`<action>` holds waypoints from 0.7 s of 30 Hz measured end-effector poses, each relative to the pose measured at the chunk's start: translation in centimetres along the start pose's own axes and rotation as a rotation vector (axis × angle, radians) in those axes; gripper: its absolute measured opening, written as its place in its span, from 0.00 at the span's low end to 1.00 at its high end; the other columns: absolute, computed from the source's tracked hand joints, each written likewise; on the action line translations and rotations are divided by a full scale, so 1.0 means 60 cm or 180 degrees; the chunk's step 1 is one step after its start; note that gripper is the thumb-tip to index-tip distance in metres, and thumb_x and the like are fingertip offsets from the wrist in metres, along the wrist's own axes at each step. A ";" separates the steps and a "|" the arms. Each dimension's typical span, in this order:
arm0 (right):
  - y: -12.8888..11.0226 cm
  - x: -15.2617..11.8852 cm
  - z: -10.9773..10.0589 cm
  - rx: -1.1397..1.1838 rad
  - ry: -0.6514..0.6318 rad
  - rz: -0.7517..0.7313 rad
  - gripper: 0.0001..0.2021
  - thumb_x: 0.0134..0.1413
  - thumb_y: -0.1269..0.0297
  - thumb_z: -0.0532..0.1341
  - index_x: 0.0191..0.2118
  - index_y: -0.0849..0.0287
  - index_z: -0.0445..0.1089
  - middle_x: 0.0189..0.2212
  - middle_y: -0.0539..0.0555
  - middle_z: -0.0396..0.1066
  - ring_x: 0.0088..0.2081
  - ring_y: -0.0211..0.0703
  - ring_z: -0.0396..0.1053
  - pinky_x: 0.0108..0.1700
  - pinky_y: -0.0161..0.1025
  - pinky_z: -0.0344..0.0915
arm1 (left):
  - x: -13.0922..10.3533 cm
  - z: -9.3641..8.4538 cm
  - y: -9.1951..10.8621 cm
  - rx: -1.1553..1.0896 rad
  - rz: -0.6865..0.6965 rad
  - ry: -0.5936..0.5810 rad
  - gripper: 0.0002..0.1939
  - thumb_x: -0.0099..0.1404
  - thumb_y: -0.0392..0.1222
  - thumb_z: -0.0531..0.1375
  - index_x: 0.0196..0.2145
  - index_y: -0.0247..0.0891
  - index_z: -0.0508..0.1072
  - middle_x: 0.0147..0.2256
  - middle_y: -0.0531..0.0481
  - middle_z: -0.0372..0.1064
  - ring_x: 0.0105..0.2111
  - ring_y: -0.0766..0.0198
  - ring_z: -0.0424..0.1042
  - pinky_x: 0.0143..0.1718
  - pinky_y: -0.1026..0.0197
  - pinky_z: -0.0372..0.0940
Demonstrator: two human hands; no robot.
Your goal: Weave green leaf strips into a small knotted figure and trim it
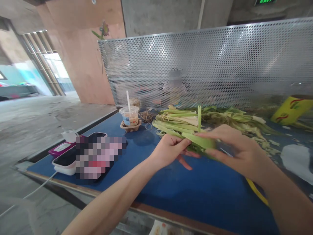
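Observation:
My left hand (172, 149) pinches a green leafy stalk (199, 140) between thumb and fingers above the blue table (171, 192). At the stalk's right end is my right hand (236, 148), slightly blurred, its thumb and forefinger closed on the broad green leaf. Just behind both hands lies a bundle of pale green stalks (174, 117), cut ends pointing left. A heap of loose, partly yellowed leaves (234, 119) spreads to its right. My fingers hide part of the held stalk.
A drink cup (130, 117) with a straw stands in a cardboard holder, beside tangled twine (147, 116). Left are a white-cased device (65, 161), a purple packet (57, 150) and a pixelated item (100, 160). A yellow roll (292, 110) and white paper (297, 161) lie right. A perforated metal panel (207, 62) stands behind.

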State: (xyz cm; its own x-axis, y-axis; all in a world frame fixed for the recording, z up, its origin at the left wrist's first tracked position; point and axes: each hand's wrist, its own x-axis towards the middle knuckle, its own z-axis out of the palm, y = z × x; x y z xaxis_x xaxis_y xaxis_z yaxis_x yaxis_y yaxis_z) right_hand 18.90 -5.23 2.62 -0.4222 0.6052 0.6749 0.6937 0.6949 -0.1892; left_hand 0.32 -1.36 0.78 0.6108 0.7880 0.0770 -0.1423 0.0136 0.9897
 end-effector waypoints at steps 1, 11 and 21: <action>0.002 -0.002 0.001 -0.0169 -0.0115 -0.0050 0.13 0.55 0.63 0.57 0.47 0.47 0.68 0.31 0.49 0.72 0.34 0.42 0.68 0.38 0.41 0.61 | 0.000 0.000 0.000 0.0004 -0.0020 0.0010 0.20 0.54 0.50 0.61 0.32 0.26 0.73 0.36 0.33 0.74 0.39 0.45 0.74 0.18 0.65 0.71; 0.010 -0.015 0.009 -0.0628 0.0119 -0.0469 0.18 0.58 0.73 0.52 0.51 0.50 0.65 0.38 0.52 0.73 0.39 0.42 0.69 0.43 0.43 0.59 | 0.003 0.000 0.002 -0.0108 -0.0248 0.0214 0.17 0.53 0.49 0.62 0.23 0.28 0.71 0.23 0.38 0.75 0.35 0.48 0.76 0.17 0.64 0.70; 0.010 -0.018 0.020 -0.1231 0.0110 -0.0857 0.14 0.55 0.73 0.56 0.47 0.58 0.69 0.37 0.55 0.73 0.39 0.47 0.61 0.42 0.47 0.59 | -0.002 -0.001 0.007 -0.0263 -0.0383 0.0169 0.23 0.57 0.54 0.58 0.29 0.25 0.73 0.32 0.29 0.75 0.38 0.45 0.75 0.23 0.57 0.72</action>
State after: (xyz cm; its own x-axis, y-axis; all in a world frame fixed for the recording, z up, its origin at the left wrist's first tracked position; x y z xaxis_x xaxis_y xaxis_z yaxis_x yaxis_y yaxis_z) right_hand 19.08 -5.01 0.93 -0.6017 0.4054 0.6882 0.7314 0.6258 0.2709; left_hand 0.15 -1.39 1.15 0.5855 0.8091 -0.0503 -0.1354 0.1588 0.9780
